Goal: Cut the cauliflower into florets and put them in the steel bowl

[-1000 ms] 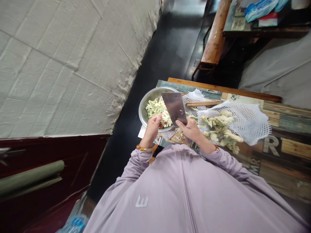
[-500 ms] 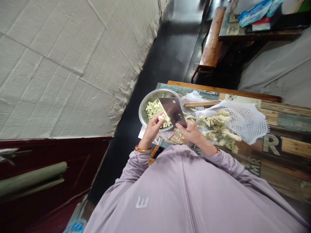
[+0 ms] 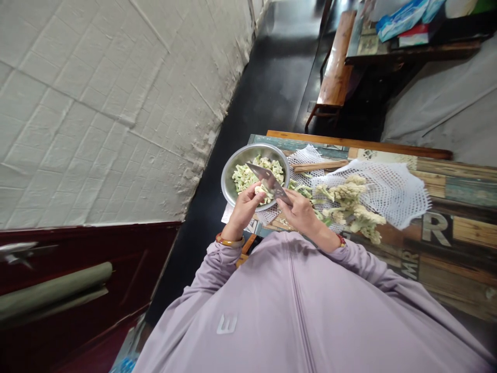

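Note:
My left hand [image 3: 245, 205] pinches a pale cauliflower floret [image 3: 263, 194] over the near rim of a steel bowl [image 3: 229, 192]. In my right hand [image 3: 301, 211] is a cleaver [image 3: 271, 181], its handle hidden by my fingers. The blade slants up and to the left, tilted nearly edge-on, against or just above the floret; contact cannot be made out. Cut cauliflower florets [image 3: 244, 176] fill much of the bowl. Larger cauliflower pieces [image 3: 351, 199] lie on the table to the right of my right hand, partly on white foam netting [image 3: 396, 191].
The bowl stands at the left end of a patchwork wooden table [image 3: 466, 207]. Thin wooden sticks [image 3: 320, 166] lie behind my right hand. A white wall [image 3: 116, 103] rises at the left. Farther off are a wooden bench [image 3: 338, 62] and another table [image 3: 411, 53].
The cleaver has turned from showing its broad side to nearly edge-on and dropped lower, uncovering more of the bowl. My left hand keeps its hold on the floret.

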`<state>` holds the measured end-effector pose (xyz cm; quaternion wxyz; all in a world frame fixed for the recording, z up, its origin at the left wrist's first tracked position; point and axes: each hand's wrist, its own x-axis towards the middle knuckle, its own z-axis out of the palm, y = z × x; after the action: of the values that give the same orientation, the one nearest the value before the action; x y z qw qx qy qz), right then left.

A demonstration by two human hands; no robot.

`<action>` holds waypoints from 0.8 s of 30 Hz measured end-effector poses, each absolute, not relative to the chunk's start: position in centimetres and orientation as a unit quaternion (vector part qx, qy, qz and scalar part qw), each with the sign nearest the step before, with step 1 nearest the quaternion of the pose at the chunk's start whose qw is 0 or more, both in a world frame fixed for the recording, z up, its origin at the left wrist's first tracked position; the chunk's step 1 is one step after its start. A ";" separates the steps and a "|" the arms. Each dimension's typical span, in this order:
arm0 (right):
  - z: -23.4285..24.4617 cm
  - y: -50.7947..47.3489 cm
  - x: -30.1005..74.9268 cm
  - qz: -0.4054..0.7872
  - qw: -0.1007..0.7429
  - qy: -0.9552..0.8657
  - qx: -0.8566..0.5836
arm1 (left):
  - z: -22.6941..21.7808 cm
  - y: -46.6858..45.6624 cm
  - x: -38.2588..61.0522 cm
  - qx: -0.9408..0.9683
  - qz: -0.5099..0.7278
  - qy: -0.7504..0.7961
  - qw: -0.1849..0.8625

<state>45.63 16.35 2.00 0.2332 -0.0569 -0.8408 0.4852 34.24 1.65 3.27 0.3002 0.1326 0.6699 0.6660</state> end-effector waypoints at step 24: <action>-2.0 16.9 41.8 0.500 0.207 -0.836 -0.092 | 0.4 2.7 32.1 0.005 0.725 0.578 0.374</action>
<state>41.76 16.90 -2.00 0.2072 -0.0916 -0.8360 0.4998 32.12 2.72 0.44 0.3735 0.0051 0.5784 0.7252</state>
